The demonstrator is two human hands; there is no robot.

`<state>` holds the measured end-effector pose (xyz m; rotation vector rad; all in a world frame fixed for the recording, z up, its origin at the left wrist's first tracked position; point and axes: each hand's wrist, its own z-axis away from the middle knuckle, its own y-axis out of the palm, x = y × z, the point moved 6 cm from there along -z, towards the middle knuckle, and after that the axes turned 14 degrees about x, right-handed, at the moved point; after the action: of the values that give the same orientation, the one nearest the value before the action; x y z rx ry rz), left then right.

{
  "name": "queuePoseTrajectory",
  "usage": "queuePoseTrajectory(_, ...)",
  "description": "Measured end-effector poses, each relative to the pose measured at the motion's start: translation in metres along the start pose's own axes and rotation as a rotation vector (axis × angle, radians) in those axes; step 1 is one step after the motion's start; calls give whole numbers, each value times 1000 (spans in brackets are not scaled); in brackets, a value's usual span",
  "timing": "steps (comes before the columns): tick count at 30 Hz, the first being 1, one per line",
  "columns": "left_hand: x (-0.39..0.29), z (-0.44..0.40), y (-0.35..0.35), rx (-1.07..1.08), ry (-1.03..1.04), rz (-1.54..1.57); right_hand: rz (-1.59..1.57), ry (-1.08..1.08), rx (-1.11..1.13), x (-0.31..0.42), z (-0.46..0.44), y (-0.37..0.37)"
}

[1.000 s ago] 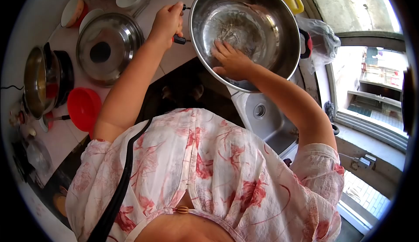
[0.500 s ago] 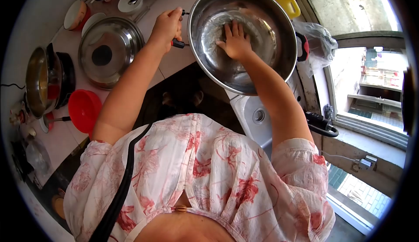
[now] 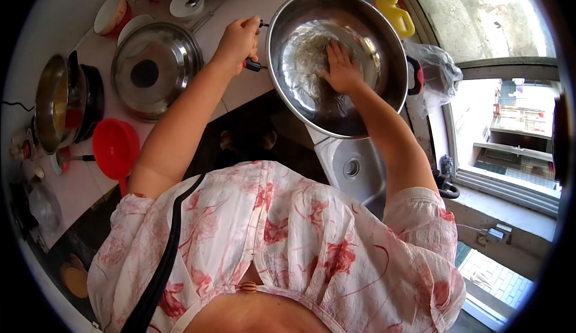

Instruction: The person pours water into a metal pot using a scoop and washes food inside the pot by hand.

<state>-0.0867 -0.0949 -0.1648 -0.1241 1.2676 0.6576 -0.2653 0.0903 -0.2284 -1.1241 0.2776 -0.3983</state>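
Note:
A wide steel wok (image 3: 288, 87) is held tilted over the counter's edge and sink, with some clear water (image 3: 306, 48) in its bottom. My left hand (image 3: 238, 42) is closed around the loop handle on the wok's left side. Inside the wok, my right hand (image 3: 344, 69) lies with its fingers stretched out, against the inner wall or bottom by the water. Whether its palm presses on the metal is hidden. A second red-and-black handle (image 3: 415, 75) sticks out on the far right side.
Below the wok is a steel sink (image 3: 366, 180). On the left counter stand a steel lid (image 3: 174, 63), a red plastic ladle (image 3: 116, 147), a steel pan (image 3: 51, 105) and bowls (image 3: 111, 14). A yellow jug (image 3: 393, 15) and plastic bag (image 3: 435, 72) are near the window.
My right hand has slid a little right and down inside the wok. The wok and my left hand have shifted slightly right, and the water has moved about.

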Motion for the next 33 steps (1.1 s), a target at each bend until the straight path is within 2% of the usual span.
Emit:
queuePoseTrajectory(1, 2, 1, 2, -1, -1, 8, 1, 5, 9, 3, 1, 0)
queuePoseTrajectory(3, 6, 1, 2, 0, 0, 28, -13, 294, 107, 1, -1, 3)
queuePoseTrajectory(7, 3, 3, 2, -29, 23, 32, -97, 403, 131, 3, 4, 5)
queuePoseTrajectory(10, 6, 1, 1, -24, 38, 78, -102, 35, 291, 48, 26, 24)
queuePoseTrajectory(11, 6, 1, 0, -24, 36, 79, -102, 35, 293, 54, 33, 20)
queuePoseTrajectory(13, 6, 1, 1, -19, 37, 91, -199, -47, 503, 68, 45, 26)
queuePoseTrajectory(15, 4, 1, 2, -20, 40, 81, 279, -295, 558, 62, 38, 61)
queuePoseTrajectory(17, 6, 1, -1, -27, 29, 67, -157, -84, 572, 62, 58, 26)
queuePoseTrajectory(19, 8, -3, -2, 25, 15, 29, -127, -31, 576, 46, 58, 20)
queuePoseTrajectory(21, 5, -2, -1, 23, 8, 23, -12, 189, 327, 3, 37, 12)
queuePoseTrajectory(25, 6, 1, -2, -12, 2, 46, -50, 199, 259, 6, 35, 10)
queuePoseTrajectory(27, 6, 2, -1, -21, 1, 54, -60, 19, 453, 42, 46, 19)
queuePoseTrajectory(28, 6, 2, 1, -25, 0, 64, -68, -90, 472, 65, 55, 22)
queuePoseTrajectory(32, 7, 1, 1, -1, 26, 41, -76, -131, 477, 56, 51, 22)
queuePoseTrajectory(33, 8, 1, 2, -2, 10, 38, -93, -29, 399, 37, 37, 18)
